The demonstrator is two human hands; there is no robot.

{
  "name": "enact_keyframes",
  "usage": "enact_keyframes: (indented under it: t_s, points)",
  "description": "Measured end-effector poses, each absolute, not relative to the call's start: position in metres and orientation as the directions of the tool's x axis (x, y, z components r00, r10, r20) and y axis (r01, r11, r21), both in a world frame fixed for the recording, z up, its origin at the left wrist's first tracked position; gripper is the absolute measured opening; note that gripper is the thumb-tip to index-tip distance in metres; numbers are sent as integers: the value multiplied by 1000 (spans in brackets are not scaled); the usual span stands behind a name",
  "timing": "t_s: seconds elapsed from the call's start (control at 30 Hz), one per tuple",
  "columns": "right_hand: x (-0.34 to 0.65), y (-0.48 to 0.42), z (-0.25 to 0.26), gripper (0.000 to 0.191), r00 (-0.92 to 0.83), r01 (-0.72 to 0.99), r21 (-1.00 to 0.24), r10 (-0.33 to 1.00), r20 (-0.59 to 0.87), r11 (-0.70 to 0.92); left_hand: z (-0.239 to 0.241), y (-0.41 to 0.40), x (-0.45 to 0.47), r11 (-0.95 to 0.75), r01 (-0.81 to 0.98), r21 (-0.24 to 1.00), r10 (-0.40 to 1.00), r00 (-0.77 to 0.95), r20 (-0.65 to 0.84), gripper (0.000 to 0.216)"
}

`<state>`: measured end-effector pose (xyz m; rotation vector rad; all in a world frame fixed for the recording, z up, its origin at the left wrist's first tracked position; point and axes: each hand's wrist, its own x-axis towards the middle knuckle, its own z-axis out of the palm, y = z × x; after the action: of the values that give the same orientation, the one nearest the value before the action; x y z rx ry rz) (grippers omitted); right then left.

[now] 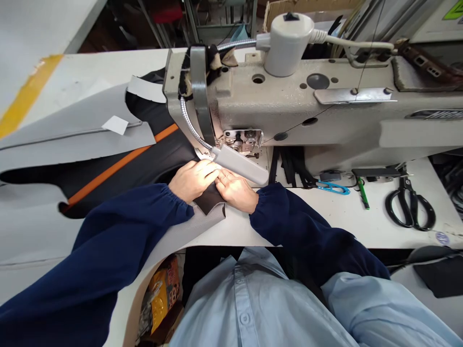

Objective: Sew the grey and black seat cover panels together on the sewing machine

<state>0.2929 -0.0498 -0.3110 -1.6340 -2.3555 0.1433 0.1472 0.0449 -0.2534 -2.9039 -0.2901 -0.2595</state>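
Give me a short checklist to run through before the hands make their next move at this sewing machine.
1. Left hand on the black material: ok.
2. Right hand close beside the left: ok, fingers meeting near the lamp head.
3. Fingers clear of the needle: cannot tell; I can't make the needle out.
4. Navy sleeves gathered at the wrists: ok.
5. Scissors put away: not ok, they lie on the table.
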Motion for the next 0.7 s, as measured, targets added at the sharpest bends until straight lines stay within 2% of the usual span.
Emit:
enact_keyframes:
  t_s: [0.07,0.13,0.27,0.4,0.57,0.7]
  points:
    - [293,-49,-311,32,-318,905,-243,935,157,349,-260,49,156,-947,193,-259,138,967,216,32]
    - [292,-50,-310,33,-316,906,-245,936,156,346,-269,54,162,-932,253,-259,192,952,239,30]
    - [288,-59,-308,35,-297,923,-197,937,184,332,-283,55,166,-924,369,-100,329,900,286,26]
    - [281,-69,-311,34,-286,931,-157,926,248,329,-287,49,166,-911,410,43,403,866,295,27]
    - [277,-69,-315,32,-293,932,-125,911,290,339,-290,45,170,-834,534,139,551,793,262,23]
    - [278,-64,-314,31,-307,934,-97,912,271,343,-288,46,175,-800,576,170,600,772,208,21]
